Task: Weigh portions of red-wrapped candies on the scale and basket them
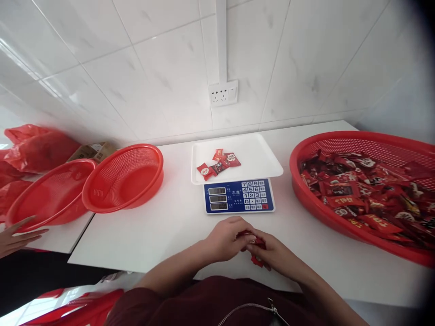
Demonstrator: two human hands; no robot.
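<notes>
Maroon zippered top (190,303) below, my curled left hand (228,239) and right hand (276,254) grip red wrapped packets (257,261) near the white counter's front edge (219,270).

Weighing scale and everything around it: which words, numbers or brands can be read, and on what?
"志准": blue scale panel
"7 8 9": top row of the keypad
"4 5 6": second row
"1 2 3": third row
"0 ·": bottom row
Other key labels: too small.
Three displays: digits too blurred.
Red packets on the white tray, in the right-hand red basket and in both hands: print too small or blurred.
</notes>
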